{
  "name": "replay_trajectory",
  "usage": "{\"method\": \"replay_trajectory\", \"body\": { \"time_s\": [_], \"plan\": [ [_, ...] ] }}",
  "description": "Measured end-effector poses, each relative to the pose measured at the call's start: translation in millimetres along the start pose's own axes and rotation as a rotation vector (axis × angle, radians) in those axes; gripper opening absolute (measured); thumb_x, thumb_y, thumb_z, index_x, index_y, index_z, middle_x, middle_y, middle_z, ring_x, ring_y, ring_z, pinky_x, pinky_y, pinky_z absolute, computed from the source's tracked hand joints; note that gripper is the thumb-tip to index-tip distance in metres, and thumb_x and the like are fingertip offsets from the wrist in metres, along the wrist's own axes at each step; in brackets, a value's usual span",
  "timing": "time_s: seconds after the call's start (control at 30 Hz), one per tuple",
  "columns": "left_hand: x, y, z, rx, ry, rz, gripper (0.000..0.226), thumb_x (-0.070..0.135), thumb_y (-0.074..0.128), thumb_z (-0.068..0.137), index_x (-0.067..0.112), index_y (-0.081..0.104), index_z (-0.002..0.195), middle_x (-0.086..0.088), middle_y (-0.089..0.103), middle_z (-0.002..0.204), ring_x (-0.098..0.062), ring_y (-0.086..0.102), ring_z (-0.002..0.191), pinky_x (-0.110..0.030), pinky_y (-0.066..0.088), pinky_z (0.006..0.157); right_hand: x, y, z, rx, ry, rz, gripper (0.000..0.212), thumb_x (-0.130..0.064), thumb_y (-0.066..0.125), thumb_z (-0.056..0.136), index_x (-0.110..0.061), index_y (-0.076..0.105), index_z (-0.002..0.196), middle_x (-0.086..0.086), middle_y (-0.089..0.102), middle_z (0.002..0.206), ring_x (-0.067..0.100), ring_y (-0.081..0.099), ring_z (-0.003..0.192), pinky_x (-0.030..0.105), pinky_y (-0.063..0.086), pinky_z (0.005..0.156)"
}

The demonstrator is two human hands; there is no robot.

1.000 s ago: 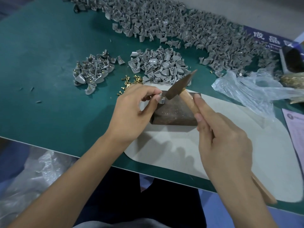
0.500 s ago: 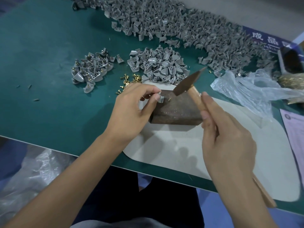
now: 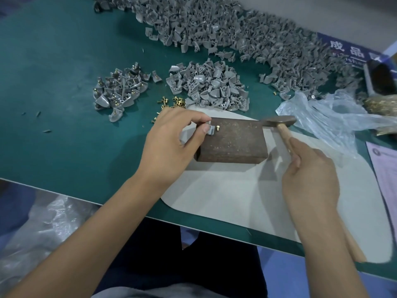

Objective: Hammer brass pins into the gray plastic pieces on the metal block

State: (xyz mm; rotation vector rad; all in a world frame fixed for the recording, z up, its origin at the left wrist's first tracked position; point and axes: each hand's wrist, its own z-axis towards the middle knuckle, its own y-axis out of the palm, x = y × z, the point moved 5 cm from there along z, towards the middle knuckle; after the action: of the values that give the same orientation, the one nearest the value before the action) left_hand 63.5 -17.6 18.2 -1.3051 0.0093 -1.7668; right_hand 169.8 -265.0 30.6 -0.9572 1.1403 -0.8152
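The metal block [image 3: 233,139] sits flat on the pale mat [image 3: 225,194], its long side running left to right in front of you. It looks rusty, thick and heavy, and I'd judge it won't budge under a blow, so you needn't hold it down.

Next, the hammer [image 3: 279,122]. Your right hand [image 3: 311,179] is wrapped round the wooden handle well up toward the head, a choked grip suited to short taps. The handle runs from low right up toward the block; the head is off the block's far right corner, well apart from the work and lying roughly left to right. Stiff, top-heavy; let the head do the work.

Then the gray plastic piece [image 3: 211,131], at the block's near-left top edge. Your left hand [image 3: 171,143] pinches it from the left between thumb and forefinger. It's light and probably slick, so it could skip if struck off-centre. Keep those fingertips on its left side, clear of the pin.

Smallest of all, the brass pin [image 3: 217,127], seated in the piece just right of your fingertips. Its head looks to point right, along the block, though it's too small to be sure of the tilt. Thin brass likely bends, so strike along its axis.
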Motion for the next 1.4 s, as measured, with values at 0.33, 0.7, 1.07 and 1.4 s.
{"method": "replay_trajectory", "body": {
  "time_s": [0.33,0.7,1.07,1.4],
  "plan": [
    [-2.6,-0.6,0.0,0.001,-0.011,0.02,0.011,0.028,0.064,0.101,0.026,0.071,0.109,0.028,0.059,0.099,0.008,0.05,0.101,-0.009,0.035,0.084,-103.0,15.7,3.2,-0.063,-0.441,0.29,0.017,-0.024,0.07,0.097,-0.025,0.079,0.112,-0.003,0.065,0.099,0.023,0.058,0.101,0.037,0.046,0.086],
    [-7.9,-2.6,-1.2,0.027,-0.124,-0.119,0.013,0.025,0.061,0.103,0.029,0.069,0.113,0.024,0.068,0.105,0.001,0.062,0.107,-0.009,0.041,0.086,-113.2,27.5,5.6,-0.069,-0.438,0.315,0.005,-0.024,0.066,0.1,-0.023,0.072,0.1,-0.007,0.064,0.098,0.017,0.059,0.096,0.042,0.049,0.082],
    [-2.4,-7.1,-1.2,0.068,-0.088,-0.142,0.015,0.021,0.059,0.104,0.022,0.066,0.117,0.016,0.068,0.11,-0.01,0.064,0.108,-0.015,0.043,0.089,-111.8,21.8,7.1,-0.039,-0.427,0.877,0.02,-0.009,0.071,0.097,-0.017,0.079,0.113,-0.006,0.07,0.095,0.011,0.069,0.081,0.03,0.059,0.074],
    [2.7,-11.2,-2.4,0.101,-0.065,-0.146,0.02,0.017,0.065,0.1,0.019,0.068,0.12,0.01,0.07,0.112,-0.007,0.065,0.107,-0.019,0.046,0.088,-121.2,31.2,-0.8,0.032,-0.534,0.722,0.013,-0.007,0.072,0.093,-0.014,0.078,0.103,-0.007,0.072,0.098,0.009,0.068,0.095,0.032,0.057,0.087]
  ]
}}
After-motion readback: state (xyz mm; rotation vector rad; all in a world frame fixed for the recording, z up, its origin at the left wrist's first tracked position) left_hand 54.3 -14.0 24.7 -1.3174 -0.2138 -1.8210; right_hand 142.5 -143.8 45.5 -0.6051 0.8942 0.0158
